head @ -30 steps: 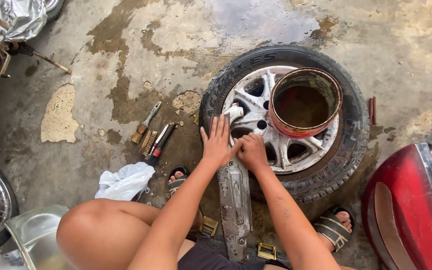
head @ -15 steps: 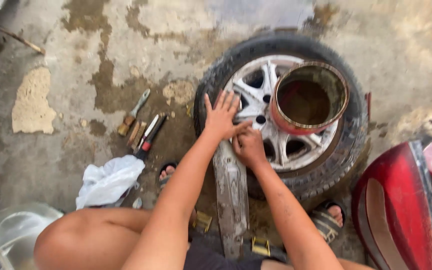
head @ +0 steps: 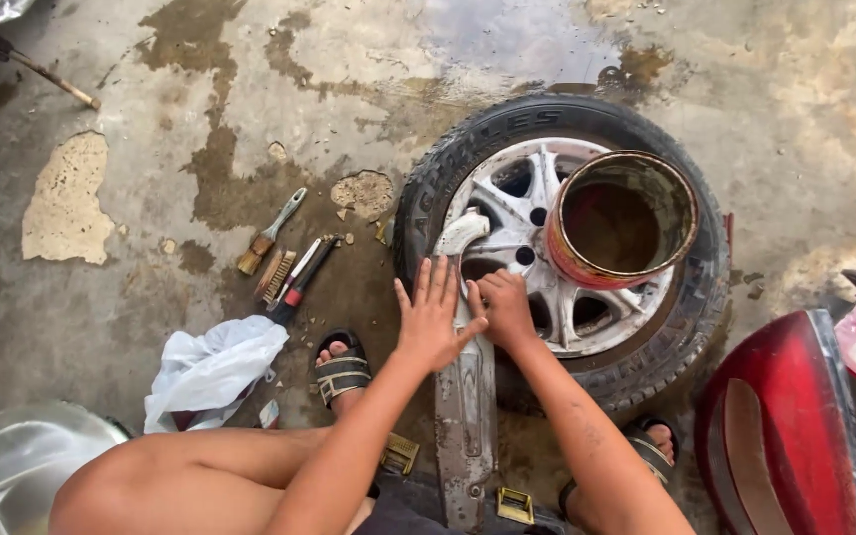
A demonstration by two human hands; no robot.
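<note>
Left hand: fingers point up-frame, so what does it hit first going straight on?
Likely the tyre sidewall, just beyond the left hand; its fingertips may already touch it, depth unclear.

Shot from a single head-worn camera, aimed steeply down past bent knees at the concrete floor [head: 200, 89]. Sat close, within arm's reach of the wheel [head: 557, 248] at centre right. Faced forward and downward; shared nothing with any second view.
</note>
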